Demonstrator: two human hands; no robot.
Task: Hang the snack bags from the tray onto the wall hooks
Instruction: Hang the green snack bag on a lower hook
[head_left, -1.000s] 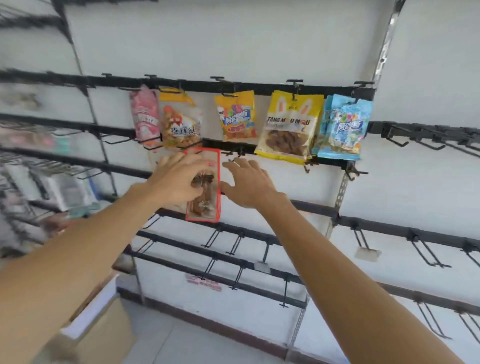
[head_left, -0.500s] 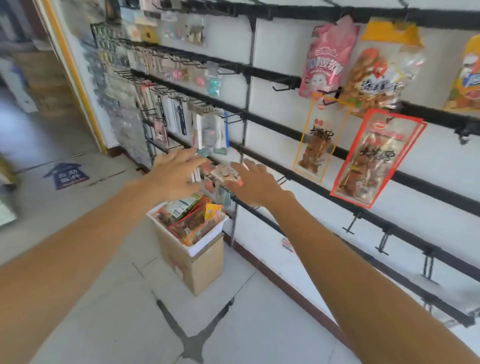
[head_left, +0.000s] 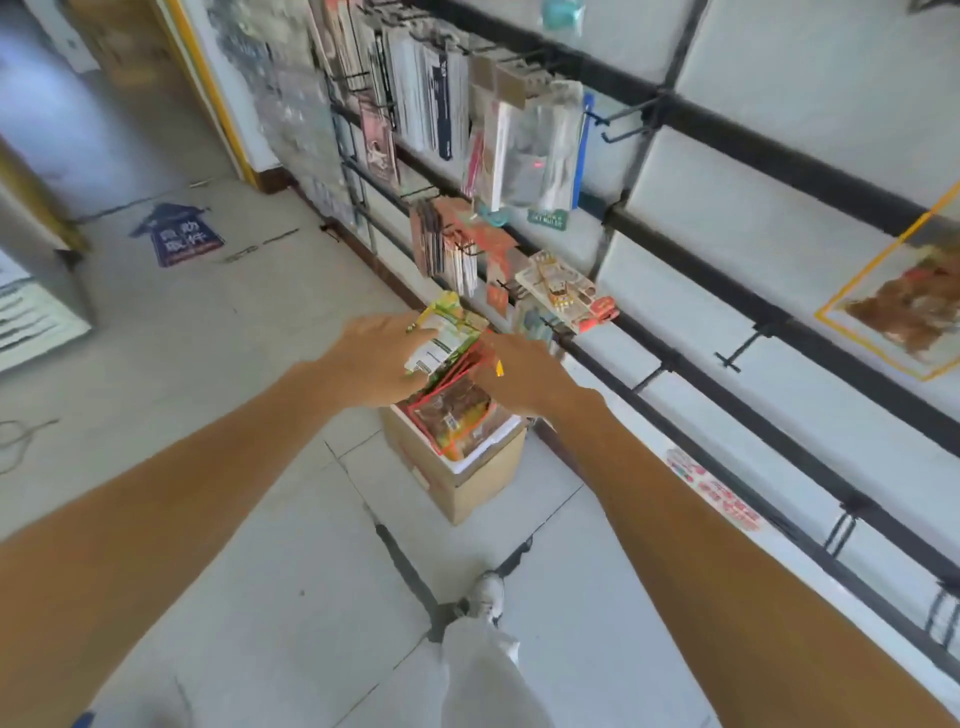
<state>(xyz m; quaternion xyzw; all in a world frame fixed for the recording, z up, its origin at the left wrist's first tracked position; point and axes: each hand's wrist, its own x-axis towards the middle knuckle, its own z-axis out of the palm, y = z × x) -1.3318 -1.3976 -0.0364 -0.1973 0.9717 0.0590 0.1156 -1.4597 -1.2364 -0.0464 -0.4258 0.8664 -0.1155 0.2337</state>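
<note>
- We take this for a small retail shop: black rails (head_left: 779, 171) run in rows along the white wall panels (head_left: 810, 67) across the right half of the frame, with wire hooks (head_left: 732, 353) jutting from them.
- At upper centre we see packaged goods (head_left: 524, 150) hanging in dense rows, many of them in clear packs on card backings.
- At the right edge a yellow-bordered snack bag (head_left: 904, 306) hangs on display.
- At centre a cardboard box (head_left: 467, 488) on the tiled floor (head_left: 291, 571) carries a white tray (head_left: 483, 452) full of snack packets (head_left: 457, 410).
- At upper left we note a blue arrow-shaped floor sticker (head_left: 179, 236) with printed characters.
</note>
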